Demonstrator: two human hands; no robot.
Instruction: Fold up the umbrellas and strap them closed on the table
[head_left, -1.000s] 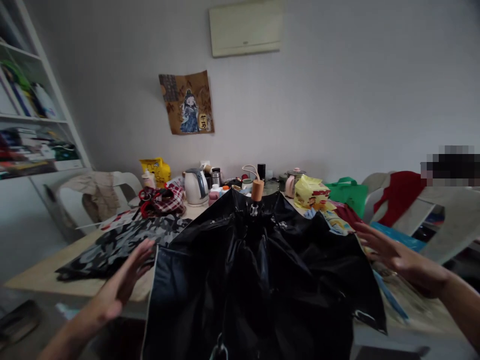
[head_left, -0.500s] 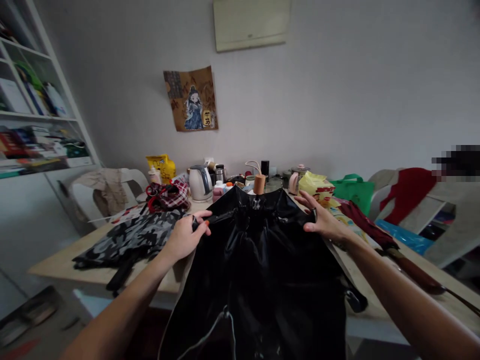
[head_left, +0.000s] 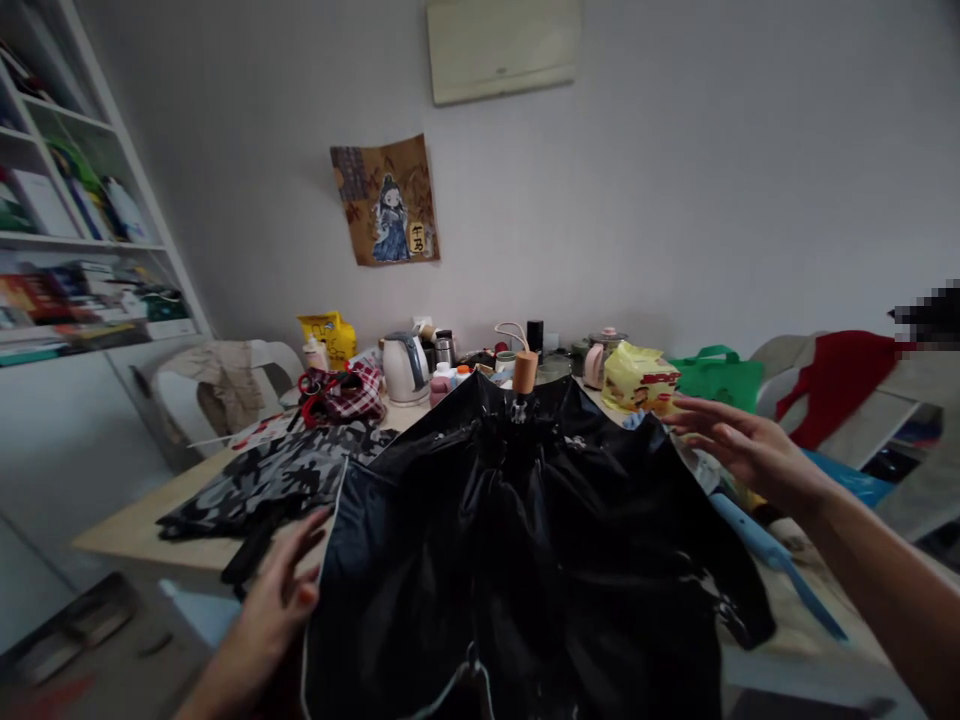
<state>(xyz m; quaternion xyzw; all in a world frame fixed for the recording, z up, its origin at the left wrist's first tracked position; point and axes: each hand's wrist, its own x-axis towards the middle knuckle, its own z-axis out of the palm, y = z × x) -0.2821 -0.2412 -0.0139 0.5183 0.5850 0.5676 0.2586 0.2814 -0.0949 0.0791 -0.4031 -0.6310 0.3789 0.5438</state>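
A black umbrella (head_left: 510, 560) with a short wooden handle (head_left: 525, 372) lies in front of me, partly spread. Its handle points away toward the wall, and pale edging runs along parts of the loose fabric. My left hand (head_left: 281, 590) is open beside the umbrella's left edge; whether the fingertips touch the fabric I cannot tell. Off the umbrella's right far corner, my right hand (head_left: 739, 445) is open with fingers stretched out and nothing in it. Folded ribs show around the shaft.
Left on the table (head_left: 120, 530) lies a grey camouflage cloth item (head_left: 285, 475). A kettle (head_left: 405, 368), a yellow snack bag (head_left: 637, 378) and a green bag (head_left: 720, 378) stand along the back. A long light-blue object (head_left: 780, 560) lies at right.
Both hands have let go of the umbrella's edges and moved outward, the left one also toward me. The umbrella's fabric has spread wider on both sides.
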